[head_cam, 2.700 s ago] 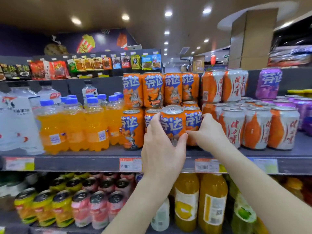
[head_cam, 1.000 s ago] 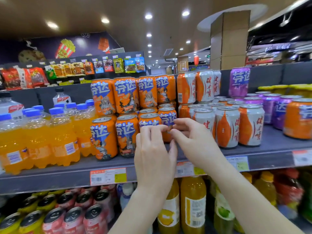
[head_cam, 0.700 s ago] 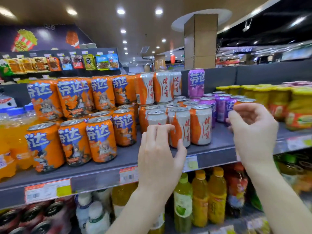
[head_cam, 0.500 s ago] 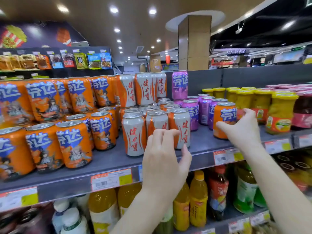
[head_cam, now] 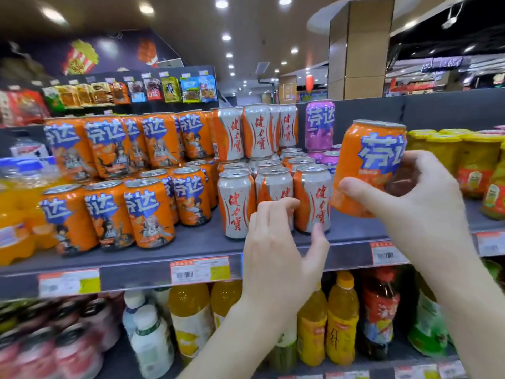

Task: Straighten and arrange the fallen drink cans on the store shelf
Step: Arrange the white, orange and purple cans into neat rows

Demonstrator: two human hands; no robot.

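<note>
Half a second ago the stray orange can (head_cam: pixel 367 162) stood on the shelf (head_cam: pixel 207 242) to the right of the purple cans (head_cam: pixel 319 124), with the right hand (head_cam: pixel 420 206) just reaching it. Now that can is off the shelf and in the air. It leans slightly to the left, in front of the purple cans and just right of the white-and-orange cans (head_cam: pixel 236 203). The right hand's fingers (head_cam: pixel 418 162) wrap the can's right side and the thumb presses its lower front, so the grip is firm. The left hand (head_cam: pixel 276 255) has stayed low in front of the shelf edge. Its fingers (head_cam: pixel 273 212) are loosely curled and hold nothing. Their tips overlap the front white-and-orange cans, but it is not clear whether they touch. The view has swung back to the left, so the upright orange cans (head_cam: pixel 149 214) in stacked rows fill the shelf's left part again. The yellow-lidded jars (head_cam: pixel 442 154) sit at the far right behind the raised can. Drink bottles (head_cam: pixel 343 318) line the level below, under the price labels (head_cam: pixel 199 270).
</note>
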